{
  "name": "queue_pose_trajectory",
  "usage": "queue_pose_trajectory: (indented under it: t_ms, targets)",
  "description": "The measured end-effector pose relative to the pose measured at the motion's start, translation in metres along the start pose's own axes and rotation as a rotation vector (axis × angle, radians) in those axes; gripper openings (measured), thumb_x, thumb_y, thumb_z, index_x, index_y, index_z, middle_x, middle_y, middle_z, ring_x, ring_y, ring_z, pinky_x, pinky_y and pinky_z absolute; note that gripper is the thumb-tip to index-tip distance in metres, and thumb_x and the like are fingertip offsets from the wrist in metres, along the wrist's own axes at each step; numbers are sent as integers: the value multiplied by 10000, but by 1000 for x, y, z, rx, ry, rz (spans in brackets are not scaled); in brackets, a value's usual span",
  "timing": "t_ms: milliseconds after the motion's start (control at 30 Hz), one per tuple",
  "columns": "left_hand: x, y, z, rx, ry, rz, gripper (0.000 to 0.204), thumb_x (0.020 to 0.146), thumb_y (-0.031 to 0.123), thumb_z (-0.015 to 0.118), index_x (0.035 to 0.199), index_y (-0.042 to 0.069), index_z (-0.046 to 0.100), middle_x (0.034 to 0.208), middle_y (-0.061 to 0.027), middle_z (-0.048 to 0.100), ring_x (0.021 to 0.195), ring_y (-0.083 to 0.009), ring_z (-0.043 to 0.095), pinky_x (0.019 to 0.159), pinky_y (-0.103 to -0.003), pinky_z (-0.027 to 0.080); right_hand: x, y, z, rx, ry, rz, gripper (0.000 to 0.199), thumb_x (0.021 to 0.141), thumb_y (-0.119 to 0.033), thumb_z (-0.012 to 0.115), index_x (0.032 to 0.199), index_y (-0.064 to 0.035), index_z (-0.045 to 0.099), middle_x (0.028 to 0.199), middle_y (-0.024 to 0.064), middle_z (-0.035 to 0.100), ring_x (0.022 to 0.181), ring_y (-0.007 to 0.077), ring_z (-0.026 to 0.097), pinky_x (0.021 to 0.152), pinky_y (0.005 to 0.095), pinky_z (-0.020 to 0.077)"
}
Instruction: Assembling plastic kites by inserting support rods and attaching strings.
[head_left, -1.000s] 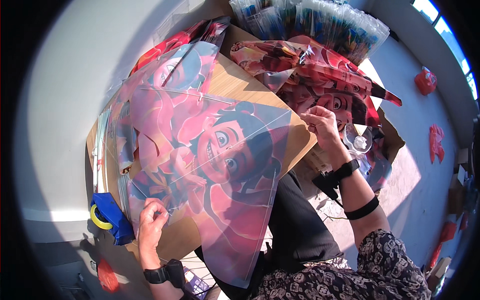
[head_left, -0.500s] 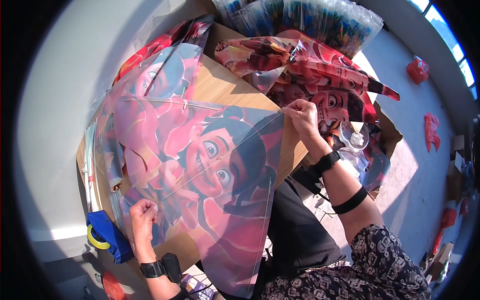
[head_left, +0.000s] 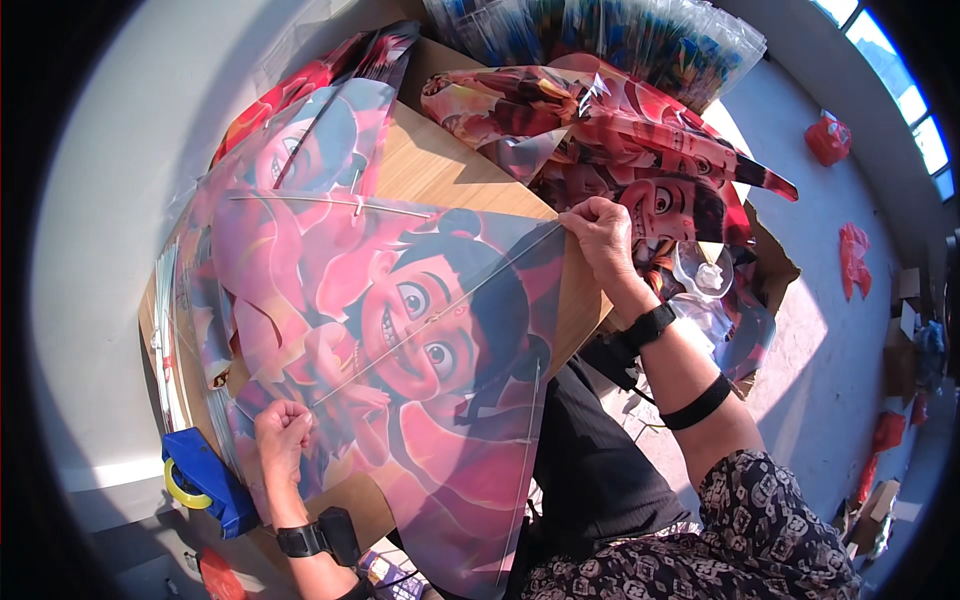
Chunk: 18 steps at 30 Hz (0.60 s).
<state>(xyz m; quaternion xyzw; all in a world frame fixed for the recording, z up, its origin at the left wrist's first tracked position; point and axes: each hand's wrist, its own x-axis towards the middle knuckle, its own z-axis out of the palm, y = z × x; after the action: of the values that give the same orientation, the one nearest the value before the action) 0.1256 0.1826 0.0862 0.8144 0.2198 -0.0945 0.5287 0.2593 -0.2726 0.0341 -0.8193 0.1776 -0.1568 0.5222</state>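
A large kite sheet [head_left: 440,420] of thin, translucent film, printed with a cartoon face in red and pink, lies spread before me and hangs over the table's near edge. Diagonally across it runs a thin straight line [head_left: 375,363], rod or string, I cannot tell which, with a small knot-like joint midway. At its lower left end my left hand [head_left: 285,435] is closed in a pinch on it. The upper right end meets the kite's edge, where my right hand [head_left: 600,235] pinches closed; whether it also grips the film is hidden by the fingers.
A wooden table [head_left: 430,160] bears more kite sheets [head_left: 660,150] to the right and far left. A blue tape dispenser [head_left: 210,490] is at the lower left, beside thin white sticks [head_left: 170,340]. Clear packaged bundles [head_left: 610,40] stand behind. Red bags [head_left: 853,260] lie on the floor.
The view has shifted slightly, so the kite and table sit a little further left. Both hands keep their pinches, and the line between them shows more plainly.
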Motion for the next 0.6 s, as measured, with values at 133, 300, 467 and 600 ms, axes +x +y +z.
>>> queue_pose_trajectory:
  t_ms: [133,300,467,600]
  targets:
    - [1,0,1,-2,-8,4,27,776,-8,603,797,8,602,630,2,575,500,-42,481,462,-188,372,-1,-1,-1,2,2,-15,154,684,-125,752,720,4,676,633,95,643,597,156,604,600,296,487]
    - [1,2,3,23,-4,-11,33,773,-1,609,803,9,601,632,2,573,501,-44,484,465,-188,373,-1,-1,0,13,8,-14,158,681,-114,759,709,7,662,651,96,638,604,162,595,596,301,483]
    - [1,0,2,19,-4,-16,34,773,1,610,804,10,603,637,-2,582,502,-45,486,464,-189,376,-2,-5,1,-58,16,-30,170,677,-108,761,702,12,644,673,105,616,646,189,589,627,315,481]
    - [1,1,3,29,-5,-17,33,773,2,612,803,14,604,643,-5,592,504,-46,490,467,-188,382,-3,-2,0,-14,19,-17,172,678,-111,761,706,13,646,677,110,617,652,196,592,635,320,482]
